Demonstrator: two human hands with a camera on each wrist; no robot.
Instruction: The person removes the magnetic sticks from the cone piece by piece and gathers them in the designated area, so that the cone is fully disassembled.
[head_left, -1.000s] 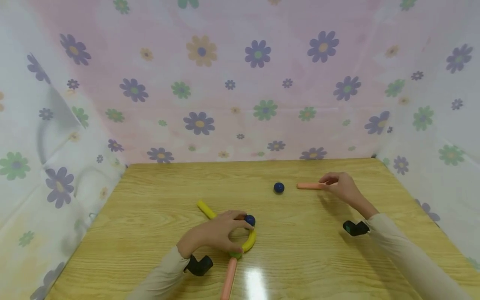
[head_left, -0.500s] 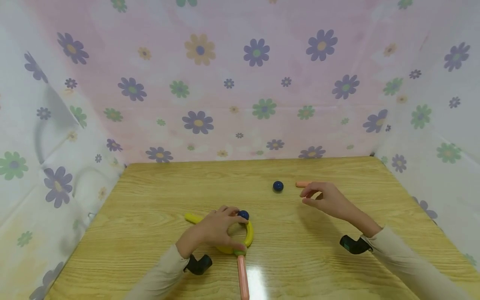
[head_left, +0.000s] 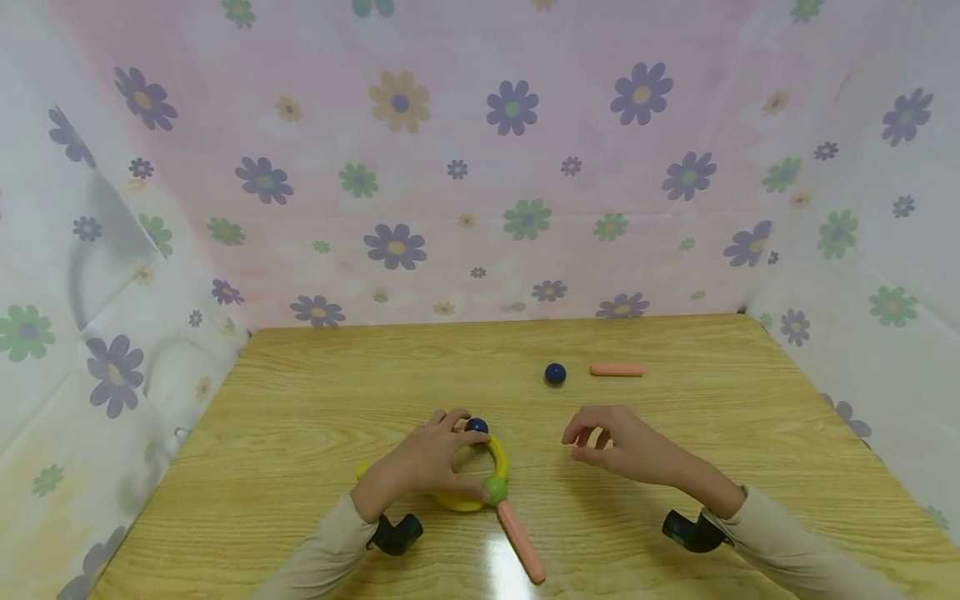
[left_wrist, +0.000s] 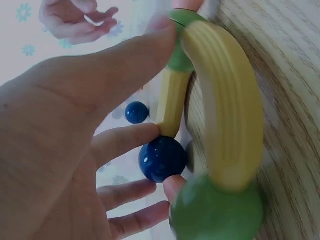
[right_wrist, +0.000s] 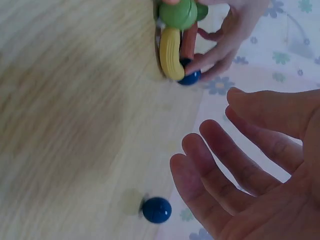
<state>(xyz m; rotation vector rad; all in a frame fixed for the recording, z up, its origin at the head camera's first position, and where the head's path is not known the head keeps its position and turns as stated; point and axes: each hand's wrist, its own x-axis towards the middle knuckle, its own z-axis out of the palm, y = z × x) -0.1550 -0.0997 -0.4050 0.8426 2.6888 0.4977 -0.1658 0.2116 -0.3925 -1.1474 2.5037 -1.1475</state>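
My left hand (head_left: pixel 420 462) grips a joined ball-and-rod construction toy lying on the table, its thumb on a green ball (head_left: pixel 496 490) and fingers around a blue ball (head_left: pixel 476 427). A curved yellow rod (head_left: pixel 500 457) bridges these two balls. From the green ball a straight pink rod (head_left: pixel 520 542) points toward the front right. In the left wrist view, another green ball (left_wrist: pixel 217 210) meets a thick curved yellow rod (left_wrist: pixel 230 100). The hand covers part of the toy. My right hand (head_left: pixel 622 442) hovers to the right, fingers loosely bent, holding nothing.
Farther back on the wooden table (head_left: pixel 360 358) lie a loose blue ball (head_left: pixel 555 373) and a loose pink rod (head_left: pixel 617 369). Flower-patterned cloth (head_left: pixel 450 200) stands along the back and both sides.
My right hand has left the loose pink rod and come nearer and leftward. The toy under my left hand has turned, its pink rod swinging to the right.
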